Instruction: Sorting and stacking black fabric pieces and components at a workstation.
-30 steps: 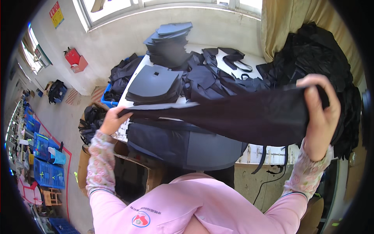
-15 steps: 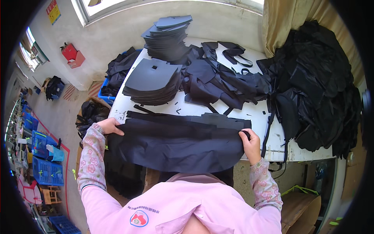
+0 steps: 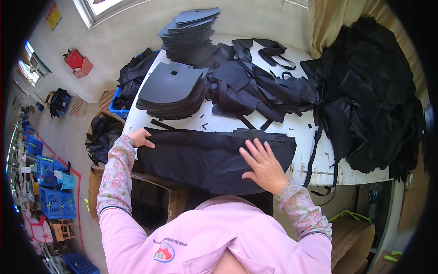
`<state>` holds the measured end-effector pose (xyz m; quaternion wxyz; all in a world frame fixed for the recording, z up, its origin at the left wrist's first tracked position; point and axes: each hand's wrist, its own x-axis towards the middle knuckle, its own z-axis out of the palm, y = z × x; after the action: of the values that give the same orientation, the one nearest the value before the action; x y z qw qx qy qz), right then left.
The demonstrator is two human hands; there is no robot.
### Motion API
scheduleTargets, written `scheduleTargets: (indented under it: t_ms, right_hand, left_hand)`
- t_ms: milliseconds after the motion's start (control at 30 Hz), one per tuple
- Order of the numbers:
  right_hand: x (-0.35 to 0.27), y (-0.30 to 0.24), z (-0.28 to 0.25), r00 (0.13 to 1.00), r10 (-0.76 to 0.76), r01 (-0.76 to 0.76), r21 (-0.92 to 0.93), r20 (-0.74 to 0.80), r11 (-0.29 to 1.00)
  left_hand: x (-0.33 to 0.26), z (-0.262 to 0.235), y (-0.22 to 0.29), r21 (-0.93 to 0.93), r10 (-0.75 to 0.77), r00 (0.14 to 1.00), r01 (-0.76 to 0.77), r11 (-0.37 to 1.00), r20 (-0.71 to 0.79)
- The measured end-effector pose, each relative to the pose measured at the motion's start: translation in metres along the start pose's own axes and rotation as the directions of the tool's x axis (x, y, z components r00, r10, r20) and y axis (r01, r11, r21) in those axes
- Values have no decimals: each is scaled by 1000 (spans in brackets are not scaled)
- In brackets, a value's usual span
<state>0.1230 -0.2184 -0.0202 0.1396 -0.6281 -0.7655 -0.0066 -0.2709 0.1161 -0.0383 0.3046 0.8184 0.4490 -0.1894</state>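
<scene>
Head view showed me the left hand [image 3: 139, 137] pinching the black fabric panel [image 3: 196, 159], seemingly to anchor it; the panel reached rightward beneath the right hand [image 3: 267, 168], splayed and grasping nothing, perhaps flattening it on the surface [image 3: 294, 126].

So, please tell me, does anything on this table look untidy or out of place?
Yes, slightly. A loose black strip and small black scraps lie scattered on the white table, and the tall grey stack has uneven edges.

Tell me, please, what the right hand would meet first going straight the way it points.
The right hand would probably meet the thin dark grey sheets past the black fabric panel; hand height is unclear.
</scene>
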Motion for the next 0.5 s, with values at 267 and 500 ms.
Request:
scheduleTargets:
  t_ms: [267, 500]
  right_hand:
    - [-3, 8, 29, 962, 16, -26, 31, 271, 999]
    - [74, -4, -45, 996, -40, 68, 400, -79, 914]
  left_hand:
    - [-21, -10, -15, -319, -220, 971, 181, 930, -90]
    - [-89, -45, 130, -516, 336, 888, -456, 725, -313]
